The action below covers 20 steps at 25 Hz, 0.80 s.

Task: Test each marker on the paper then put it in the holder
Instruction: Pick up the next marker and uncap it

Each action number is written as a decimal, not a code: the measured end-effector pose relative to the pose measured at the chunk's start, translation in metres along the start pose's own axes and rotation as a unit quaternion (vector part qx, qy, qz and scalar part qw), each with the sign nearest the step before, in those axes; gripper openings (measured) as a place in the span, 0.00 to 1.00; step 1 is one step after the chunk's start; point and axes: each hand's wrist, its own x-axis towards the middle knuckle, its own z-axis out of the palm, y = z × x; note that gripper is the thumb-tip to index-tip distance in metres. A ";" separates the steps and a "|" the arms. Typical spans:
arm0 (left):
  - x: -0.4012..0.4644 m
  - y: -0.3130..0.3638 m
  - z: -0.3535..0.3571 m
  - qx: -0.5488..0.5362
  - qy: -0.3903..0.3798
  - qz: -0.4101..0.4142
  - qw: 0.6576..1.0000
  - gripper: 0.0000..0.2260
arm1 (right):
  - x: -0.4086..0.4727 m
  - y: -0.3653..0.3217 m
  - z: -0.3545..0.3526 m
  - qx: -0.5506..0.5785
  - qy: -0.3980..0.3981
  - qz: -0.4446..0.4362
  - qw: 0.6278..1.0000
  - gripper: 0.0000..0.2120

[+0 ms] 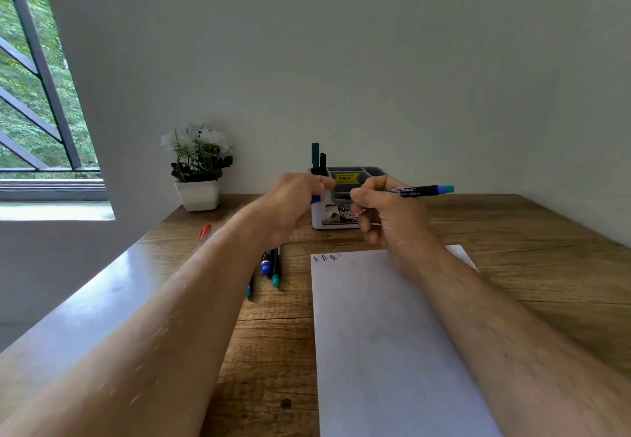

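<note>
My right hand (382, 211) grips a black marker (416, 191) with a blue end, held level above the desk and pointing right. My left hand (293, 202) is curled round a small blue cap (315, 199), close to the marker's hidden tip. Behind both hands stands the white and grey holder (341, 211) with two dark markers (317, 158) upright in its left slot. The white paper (386, 334) lies below my right arm, with three small marks (325, 258) at its top left corner. Several markers (271, 266) lie on the desk left of the paper.
A white pot of white flowers (199, 177) stands at the back left against the wall. A red pen (205, 231) lies near the desk's left edge. The wooden desk (512, 266) extends right of the paper. A window is at far left.
</note>
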 end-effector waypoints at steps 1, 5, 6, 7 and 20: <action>-0.001 0.001 0.000 -0.061 -0.003 -0.006 0.998 0.15 | 0.000 0.000 0.000 0.028 -0.005 -0.002 1.000 0.06; 0.004 0.003 -0.001 -0.195 0.013 -0.008 0.981 0.19 | 0.001 0.002 -0.001 0.108 -0.007 0.010 0.994 0.08; 0.005 0.004 -0.002 -0.217 0.025 -0.010 0.976 0.20 | 0.001 0.002 -0.001 0.112 -0.009 0.008 0.994 0.10; 0.006 0.005 -0.002 -0.233 0.035 -0.012 0.972 0.20 | 0.001 0.002 -0.001 0.112 -0.016 0.005 0.994 0.10; 0.012 0.001 0.004 -0.222 0.059 0.017 0.973 0.17 | -0.001 0.002 0.003 0.078 -0.046 0.014 0.996 0.05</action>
